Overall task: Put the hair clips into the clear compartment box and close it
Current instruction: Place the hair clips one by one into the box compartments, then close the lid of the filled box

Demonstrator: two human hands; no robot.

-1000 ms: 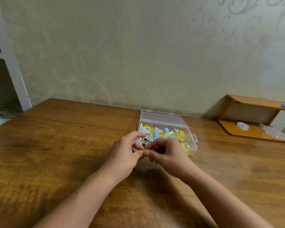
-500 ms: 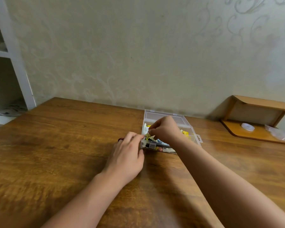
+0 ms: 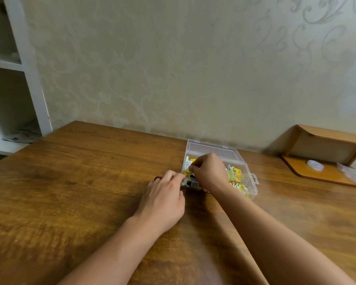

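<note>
Clear compartment box (image 3: 247, 176) sat on the wooden bench (image 3: 80, 182) toward 1 o'clock from frame centre, close to the wall, lid (image 3: 212, 148) swung open and lying back toward 12 o'clock. Hair clips (image 3: 237, 176) filled the compartments, mostly yellow, some pale green and white, a dark one at the front left corner; exact compartment per clip could not be told. Right hand (image 3: 209, 171) hovered over the left half of the box, knuckles up, fingers curled, grip pinching a small yellow clip (image 3: 187, 171) at the fingertips just above the box's left compartments. Left hand (image 3: 164, 199) rested on the bench at the box's 8 o'clock, palm down, fingers fairly straight and reaching to the box's front left corner, fingertips touching its wall; grip spread, holding nothing visible. A small dark red item (image 3: 157, 178) sat by the left hand's far finger, too small to tell whether a ring or a loose clip. At 3 o'clock a low wooden shelf (image 3: 325, 138) stood on the bench, well apart from the box, with a white ring-shaped item (image 3: 315, 165) and a clear plastic bag (image 3: 352, 173) on its base. White shelving (image 3: 31, 79) stood at 9 o'clock, patterned wall behind.
</note>
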